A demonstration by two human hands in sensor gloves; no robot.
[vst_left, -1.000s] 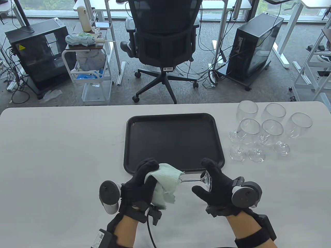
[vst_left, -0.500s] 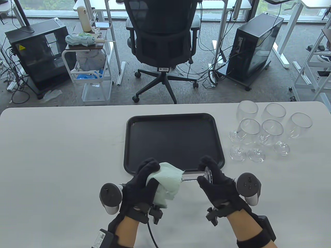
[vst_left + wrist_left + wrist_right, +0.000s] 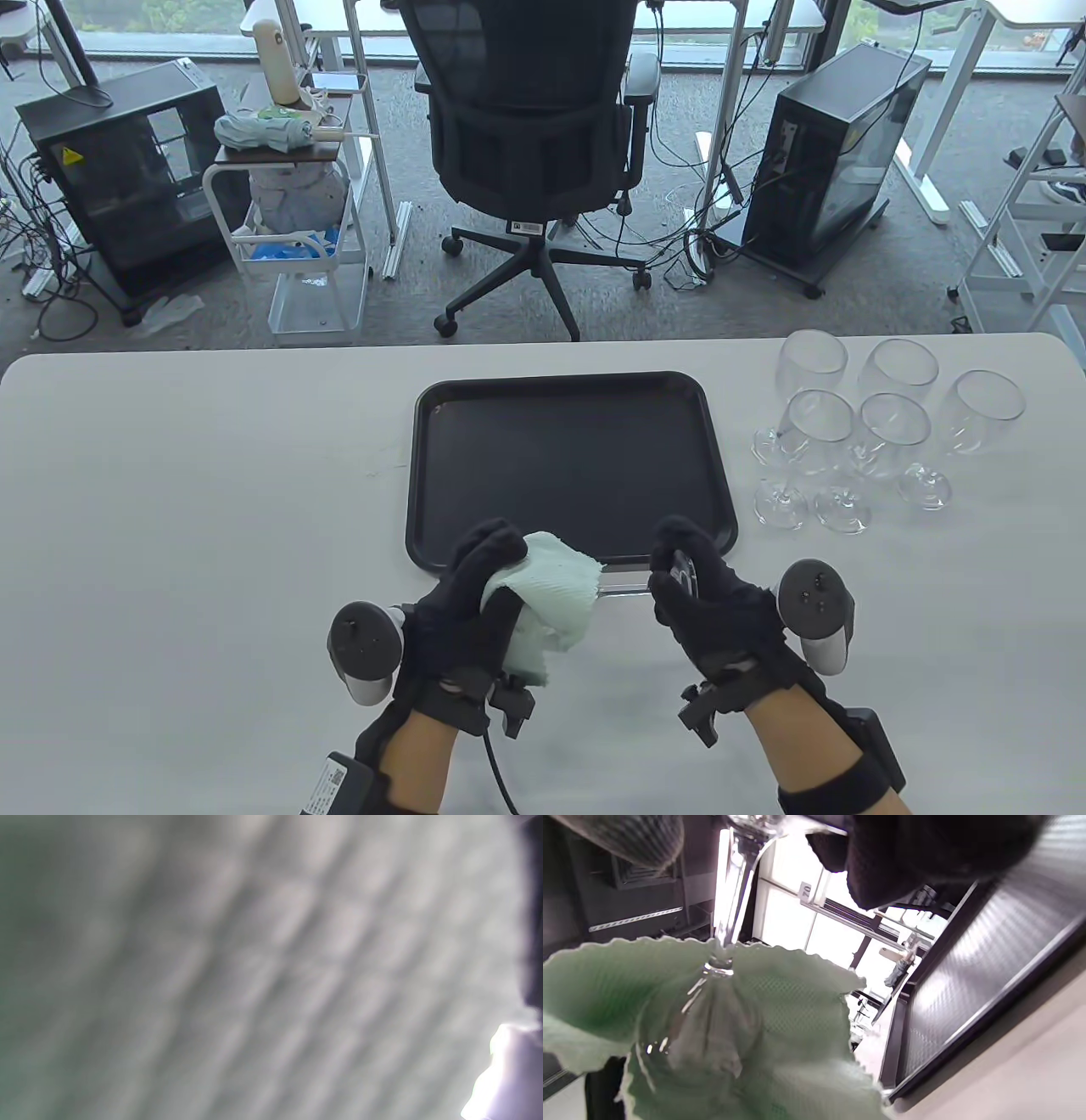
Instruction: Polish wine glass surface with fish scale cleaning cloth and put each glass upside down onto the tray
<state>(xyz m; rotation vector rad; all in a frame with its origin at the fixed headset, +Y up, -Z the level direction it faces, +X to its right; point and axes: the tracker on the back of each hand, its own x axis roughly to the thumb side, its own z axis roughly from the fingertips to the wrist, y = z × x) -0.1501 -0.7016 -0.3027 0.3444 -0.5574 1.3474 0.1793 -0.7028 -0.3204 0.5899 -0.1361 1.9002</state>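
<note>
While the left hand (image 3: 471, 594) wraps the fish scale cloth (image 3: 551, 594) around the bowl, the right hand (image 3: 704, 603) pinches the wine glass (image 3: 624, 582) foot, sideways above the tray's (image 3: 424, 475) near edge.

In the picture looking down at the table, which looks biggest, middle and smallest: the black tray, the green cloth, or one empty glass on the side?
1. The black tray looks biggest by far.
2. The green cloth and one standing wine glass look about alike. The cloth is bunched and nearer the camera, so I won't rank those two.
</note>
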